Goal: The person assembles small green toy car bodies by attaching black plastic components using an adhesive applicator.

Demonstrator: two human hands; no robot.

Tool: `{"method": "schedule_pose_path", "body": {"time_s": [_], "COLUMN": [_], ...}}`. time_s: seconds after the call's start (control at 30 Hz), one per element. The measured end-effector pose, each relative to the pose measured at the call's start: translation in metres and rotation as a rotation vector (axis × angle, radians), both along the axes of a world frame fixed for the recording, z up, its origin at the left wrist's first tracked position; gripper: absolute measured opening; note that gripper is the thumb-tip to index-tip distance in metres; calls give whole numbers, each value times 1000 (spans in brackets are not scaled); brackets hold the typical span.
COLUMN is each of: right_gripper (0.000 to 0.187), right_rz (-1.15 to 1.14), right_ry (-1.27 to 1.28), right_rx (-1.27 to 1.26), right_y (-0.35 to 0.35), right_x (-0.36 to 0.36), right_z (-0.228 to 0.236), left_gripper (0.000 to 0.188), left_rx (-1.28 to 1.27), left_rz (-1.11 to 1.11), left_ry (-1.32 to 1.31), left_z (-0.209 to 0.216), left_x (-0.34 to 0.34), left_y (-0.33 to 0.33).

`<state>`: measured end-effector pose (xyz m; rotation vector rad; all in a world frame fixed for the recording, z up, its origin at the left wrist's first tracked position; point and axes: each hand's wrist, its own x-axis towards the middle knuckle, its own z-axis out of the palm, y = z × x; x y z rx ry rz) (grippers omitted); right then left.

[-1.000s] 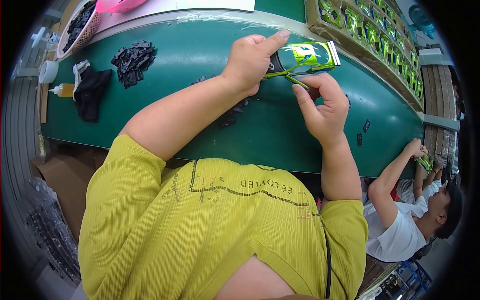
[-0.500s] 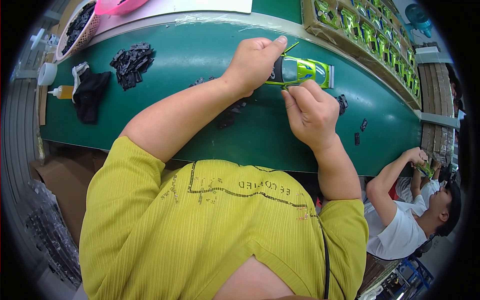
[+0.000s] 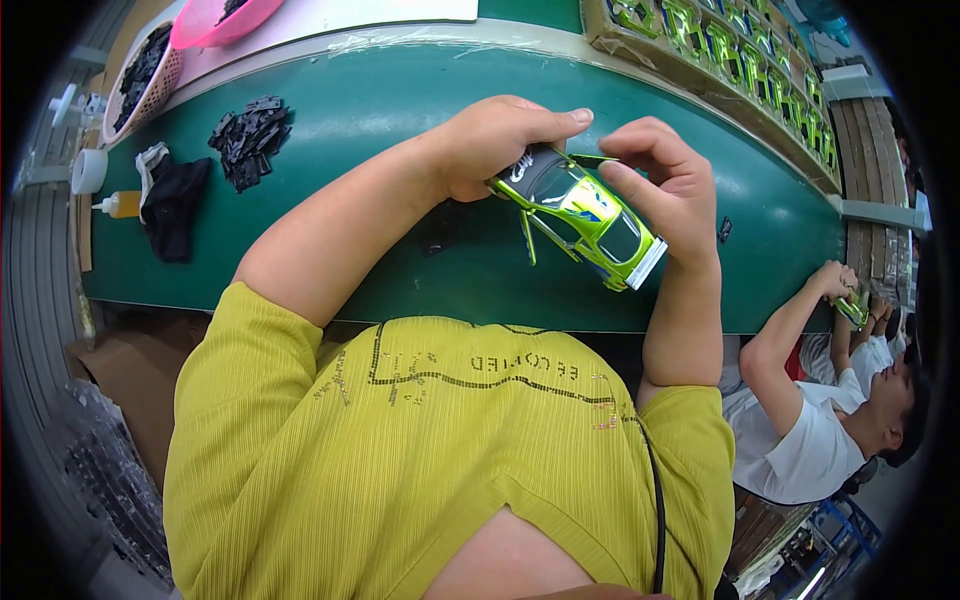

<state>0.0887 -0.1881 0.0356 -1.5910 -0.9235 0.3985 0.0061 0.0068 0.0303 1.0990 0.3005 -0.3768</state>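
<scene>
A bright green toy car [image 3: 590, 205] with a black hood hangs over the green table, tilted with its rear toward the lower right. My left hand [image 3: 500, 140] is closed round its front end, thumb stretched across the top. Both side doors stand swung out: the near door [image 3: 529, 240] points toward me, the far door [image 3: 592, 158] away. My right hand [image 3: 665, 180] is beside the far door, its thumb and curved forefinger apart on either side of that door's edge. Whether they touch it I cannot make out.
Black plastic parts lie in a pile [image 3: 248, 140] at the left. Beyond are a pink basket [image 3: 160, 90] and a pink bowl [image 3: 225, 25]. A black cloth [image 3: 175, 205] lies near a yellowish bottle [image 3: 122, 206]. A box of green car bodies [image 3: 735, 70] edges the far right. A co-worker [image 3: 830, 430] sits right.
The car has come nearer and turned, its rear swinging toward me. The near door now stands out. My right hand has left that side and moved to the far door, its fingers loosening.
</scene>
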Motion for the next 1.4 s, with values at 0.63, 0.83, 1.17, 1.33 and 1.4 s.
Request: {"method": "schedule_pose_path", "body": {"time_s": [0.63, 0.83, 1.17, 1.33, 1.4], "right_gripper": [13, 79, 52, 53, 51], "right_rz": [123, -3, -56, -20, -144], "right_ry": [202, -739, -541, -486, -443], "right_rx": [-235, -327, -301, -329, -318], "right_y": [-5, 10, 6, 1, -3], "right_x": [15, -25, -12, 13, 37], "right_z": [6, 22, 23, 39, 49], "left_gripper": [45, 47, 41, 34, 33], "left_rx": [220, 275, 208, 112, 263], "left_rz": [62, 349, 296, 400, 569], "left_ry": [-16, -209, -262, -267, -390], "left_z": [-17, -36, -27, -21, -27], "left_x": [9, 15, 10, 11, 18], "left_y": [-2, -3, 5, 13, 7]}}
